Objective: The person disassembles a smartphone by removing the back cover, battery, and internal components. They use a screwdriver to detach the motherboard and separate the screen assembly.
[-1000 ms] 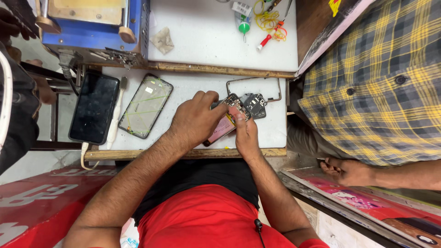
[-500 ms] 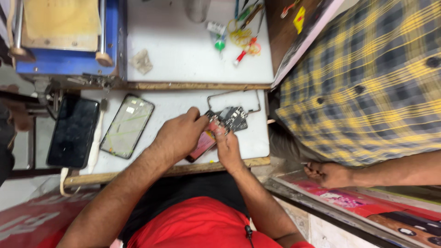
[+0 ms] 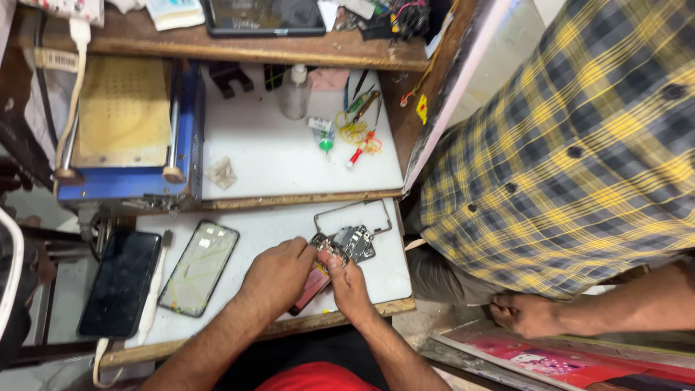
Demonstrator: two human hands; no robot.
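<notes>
Left hand (image 3: 279,275) clamped on opened phone (image 3: 313,284) at counter (image 3: 384,279) front edge; right hand (image 3: 346,279) pinching its top end. Long axis slanting up-right between both hands, loose frame (image 3: 352,210) just beyond.

White worktop, two levels, wooden front edges

The lower white board (image 3: 376,279) carries an opened phone body with a pink inner part (image 3: 329,264), a thin metal phone frame (image 3: 355,215), a clear glass screen panel (image 3: 199,268) and a white toothbrush (image 3: 156,286); the upper white surface (image 3: 282,163) bears a clear plastic bottle (image 3: 295,92), coloured small tools (image 3: 355,130) and a blue-framed machine (image 3: 127,130).
</notes>
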